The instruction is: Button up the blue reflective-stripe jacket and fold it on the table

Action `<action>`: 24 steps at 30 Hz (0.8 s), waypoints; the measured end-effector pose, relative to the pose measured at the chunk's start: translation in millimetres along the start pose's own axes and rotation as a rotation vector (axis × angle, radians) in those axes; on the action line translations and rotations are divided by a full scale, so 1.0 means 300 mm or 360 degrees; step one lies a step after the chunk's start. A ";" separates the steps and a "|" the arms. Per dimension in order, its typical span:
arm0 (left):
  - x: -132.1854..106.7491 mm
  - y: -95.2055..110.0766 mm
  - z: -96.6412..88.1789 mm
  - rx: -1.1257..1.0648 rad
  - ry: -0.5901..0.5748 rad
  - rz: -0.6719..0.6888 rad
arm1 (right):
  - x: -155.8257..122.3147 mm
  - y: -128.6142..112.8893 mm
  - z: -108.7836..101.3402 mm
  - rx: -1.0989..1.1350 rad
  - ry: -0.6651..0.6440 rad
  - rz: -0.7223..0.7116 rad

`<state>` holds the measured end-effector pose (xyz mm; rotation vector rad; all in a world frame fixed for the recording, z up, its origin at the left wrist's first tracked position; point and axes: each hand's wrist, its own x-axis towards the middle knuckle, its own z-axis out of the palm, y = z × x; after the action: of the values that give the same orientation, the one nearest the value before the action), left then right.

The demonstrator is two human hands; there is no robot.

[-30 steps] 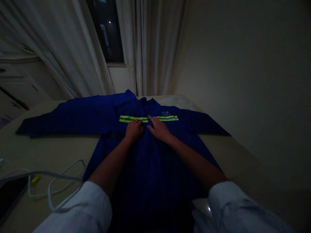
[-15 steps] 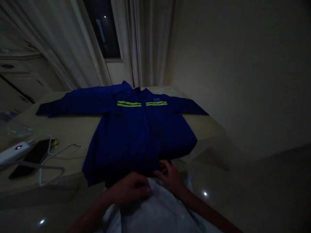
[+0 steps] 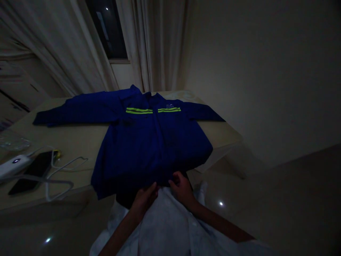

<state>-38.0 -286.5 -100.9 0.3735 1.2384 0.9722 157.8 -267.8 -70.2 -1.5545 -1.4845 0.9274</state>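
A dark blue work jacket (image 3: 149,142) lies spread front up, with yellow-green stripes across the chest and both sleeves out sideways. Its lower part hangs over the near table edge. My left hand (image 3: 144,200) is at the middle of the hem, fingers pressed together and closed on the cloth's edge. To its right, my right hand (image 3: 183,190) has curled fingers and thumb pinching at the same hem. Dim light hides the exact grip of the fingertips.
The pale table (image 3: 74,140) carries a white power bank (image 3: 14,166), a black phone (image 3: 32,174), a looped white cable (image 3: 64,166) and clear crumpled plastic (image 3: 14,142) on the left. Behind it hang curtains (image 3: 157,46); a wall (image 3: 253,71) rises at the right.
My left hand has moved up and forward to the jacket's hem, its fingers straighter than before. The right hand stays almost in place at the hem. The view has shifted slightly.
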 end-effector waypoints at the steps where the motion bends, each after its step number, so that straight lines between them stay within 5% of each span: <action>1: -0.011 -0.001 -0.004 0.0049 0.0041 0.0031 | -0.005 -0.003 -0.001 0.0061 -0.0041 -0.0019; 5: -0.060 0.016 -0.009 0.0368 0.0128 0.0311 | -0.029 -0.062 -0.012 0.0188 -0.0166 -0.0297; 8: -0.081 0.028 0.008 0.0510 0.0123 0.0295 | -0.042 -0.096 -0.021 0.0167 -0.0257 -0.0454; 19: -0.128 0.083 0.031 0.0550 -0.0144 0.0362 | -0.059 -0.087 -0.010 0.0260 -0.0200 -0.0378; 24: -0.127 0.070 0.027 0.0666 -0.0107 0.0434 | -0.063 -0.088 -0.010 0.0300 -0.0198 -0.0365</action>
<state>-39.5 -302.6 -59.8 0.9154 1.3502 0.9154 148.1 -286.3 -45.3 -1.1823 -1.5746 1.0108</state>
